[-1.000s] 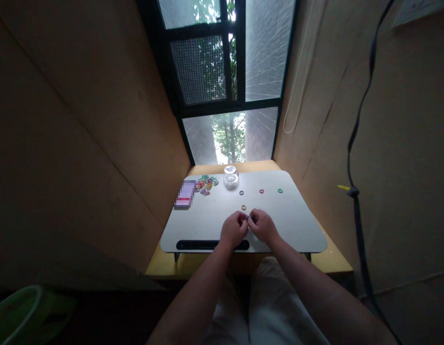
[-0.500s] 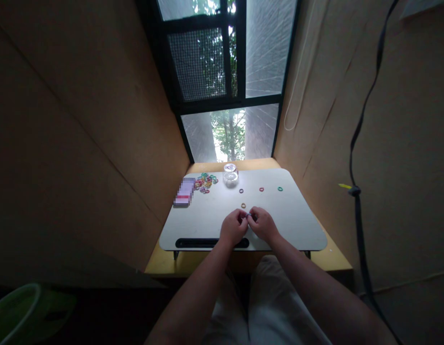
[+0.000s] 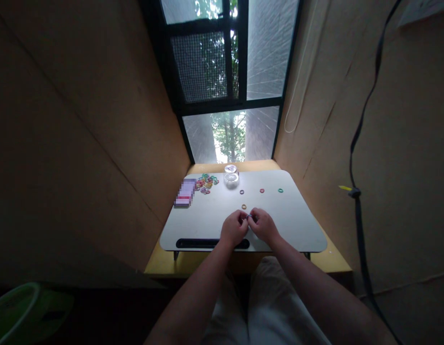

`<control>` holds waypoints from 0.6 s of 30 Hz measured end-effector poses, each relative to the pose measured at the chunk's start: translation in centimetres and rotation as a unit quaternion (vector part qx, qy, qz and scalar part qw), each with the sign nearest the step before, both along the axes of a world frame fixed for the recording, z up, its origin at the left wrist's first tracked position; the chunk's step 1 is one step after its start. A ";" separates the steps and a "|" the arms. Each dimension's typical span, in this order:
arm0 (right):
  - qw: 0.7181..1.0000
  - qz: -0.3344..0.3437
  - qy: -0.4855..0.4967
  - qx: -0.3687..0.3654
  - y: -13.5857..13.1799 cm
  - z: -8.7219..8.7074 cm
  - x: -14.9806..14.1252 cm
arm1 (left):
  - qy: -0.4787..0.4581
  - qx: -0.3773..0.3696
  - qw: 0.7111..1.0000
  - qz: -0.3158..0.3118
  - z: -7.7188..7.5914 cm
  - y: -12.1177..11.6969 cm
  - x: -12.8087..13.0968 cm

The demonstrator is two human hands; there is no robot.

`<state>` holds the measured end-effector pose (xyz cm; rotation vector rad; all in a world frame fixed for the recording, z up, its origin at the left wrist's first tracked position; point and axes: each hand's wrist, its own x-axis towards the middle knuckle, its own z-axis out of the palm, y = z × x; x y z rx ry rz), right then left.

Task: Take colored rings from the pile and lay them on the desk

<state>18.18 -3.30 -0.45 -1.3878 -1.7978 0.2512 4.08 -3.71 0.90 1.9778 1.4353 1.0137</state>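
Observation:
My left hand (image 3: 235, 227) and my right hand (image 3: 263, 225) meet over the front middle of the white lap table (image 3: 294, 220). Both are closed, fingertips pinching a small bluish ring, probably a hair tie (image 3: 249, 216), mostly covered by the fingers. Just beyond them lies a yellow hair tie (image 3: 244, 206). Farther back, a purple hair tie (image 3: 241, 192), a red hair tie (image 3: 262, 190) and a green hair tie (image 3: 280, 190) lie spaced in a row. A pile of mixed-colour hair ties (image 3: 206, 182) is at the back left.
Behind the purple tie stands a clear round container (image 3: 231, 179). A phone (image 3: 185, 192) with a blurred screen lies along the left edge. A black slot (image 3: 196, 243) runs along the front. The lap table stands on a yellow desk (image 3: 330, 261) below a window (image 3: 229, 134).
The view has shifted very slightly. My hands stay in nearly the same place, still pinching the small ring, which shows a little more between the fingertips.

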 end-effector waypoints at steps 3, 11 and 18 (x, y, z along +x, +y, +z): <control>1.000 0.000 -0.002 -0.001 0.0 0.0 0.0 | 0.001 0.001 1.000 -0.001 -0.1 0.0 0.0; 1.000 0.005 -0.006 -0.001 0.0 0.0 0.0 | 0.002 0.004 1.000 -0.001 -0.3 0.2 -0.1; 1.000 0.000 0.001 -0.004 0.0 -0.1 0.0 | -0.007 0.001 1.000 -0.005 -0.3 0.1 -0.1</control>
